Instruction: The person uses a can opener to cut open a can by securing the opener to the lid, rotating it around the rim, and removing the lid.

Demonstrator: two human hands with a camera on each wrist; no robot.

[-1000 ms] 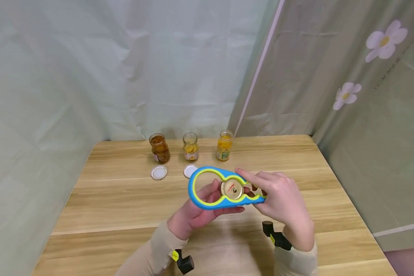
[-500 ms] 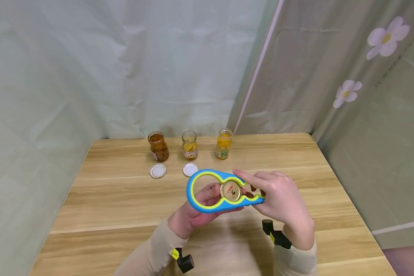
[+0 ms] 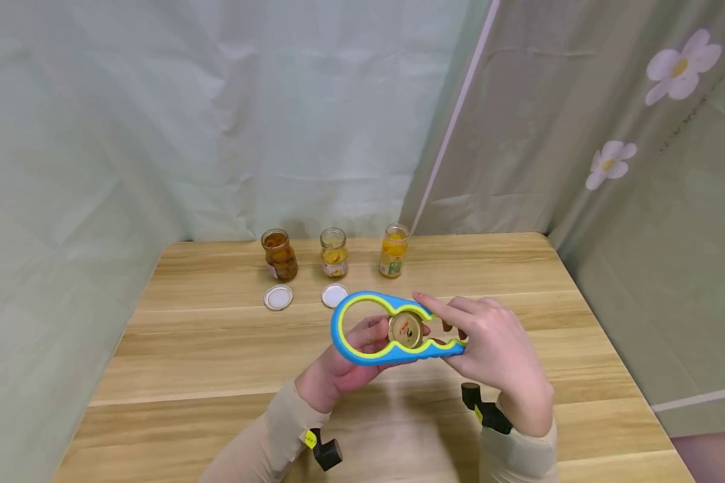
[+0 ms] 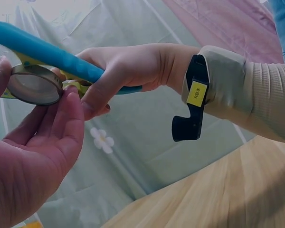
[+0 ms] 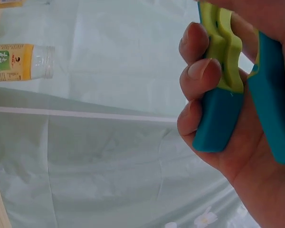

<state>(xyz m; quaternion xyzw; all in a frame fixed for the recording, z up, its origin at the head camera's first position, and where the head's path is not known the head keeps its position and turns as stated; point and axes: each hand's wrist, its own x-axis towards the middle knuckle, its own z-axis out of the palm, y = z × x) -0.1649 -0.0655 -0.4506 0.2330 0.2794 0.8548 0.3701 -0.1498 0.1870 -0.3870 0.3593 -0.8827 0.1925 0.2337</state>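
Observation:
A gold jar lid (image 3: 405,330) with printing on top sits in the smaller notch of a blue and lime-green jar opener (image 3: 377,359). My right hand (image 3: 497,345) grips both handles of the opener, index finger stretched along its upper side. From below, my left hand (image 3: 346,370) pinches the lid between thumb and fingers. The left wrist view shows the lid's hollow underside (image 4: 35,85), with no jar under it. In the right wrist view several fingertips (image 5: 204,76) curl over the green inner edge of one handle.
Three uncovered glass jars stand at the back of the wooden table (image 3: 217,362): one of brown fruit (image 3: 282,260), one half full of yellow pieces (image 3: 334,260), one of orange fruit (image 3: 393,256). Two lids lie before them, one left (image 3: 278,297), another (image 3: 335,295) beside the opener. Curtains hang behind.
The opener and the lid dipped a little, then rose again, and the lid has tilted slightly in the notch. Both hands keep their hold. The jars have not moved.

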